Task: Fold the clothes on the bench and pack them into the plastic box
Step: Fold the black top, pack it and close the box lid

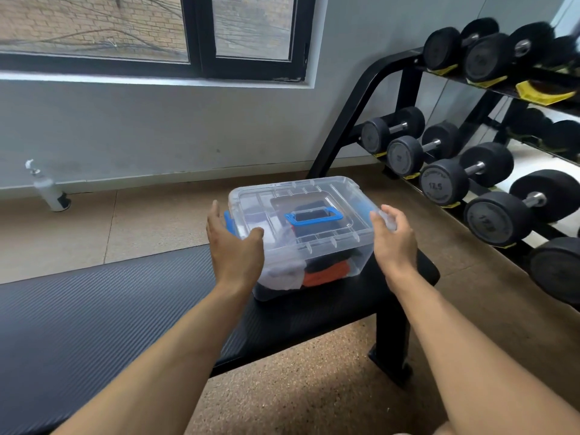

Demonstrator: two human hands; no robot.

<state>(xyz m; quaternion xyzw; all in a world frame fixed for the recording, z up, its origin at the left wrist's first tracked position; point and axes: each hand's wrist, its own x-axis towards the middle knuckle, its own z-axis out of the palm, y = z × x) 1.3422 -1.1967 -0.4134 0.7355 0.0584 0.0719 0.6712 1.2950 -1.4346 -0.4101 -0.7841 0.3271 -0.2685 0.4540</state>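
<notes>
A clear plastic box (317, 248) stands on the right end of the black padded bench (94, 309), its lid on and a blue handle (314, 216) on top. Through the wall I see folded clothes: white (282, 276), orange (326, 274) and black (329, 259). My left hand (233, 246) is against the box's left side by a blue latch (228, 222), fingers spread, thumb resting on the lid's front corner. My right hand (394, 240) is at the right side, fingers apart, fingertips at the blurred clear latch there.
A black rack of dumbbells (470, 171) stands close on the right, reaching to the floor beside the bench. A white bottle (47, 188) stands on the floor by the wall at the left. The bench's leg (392, 346) is below the box.
</notes>
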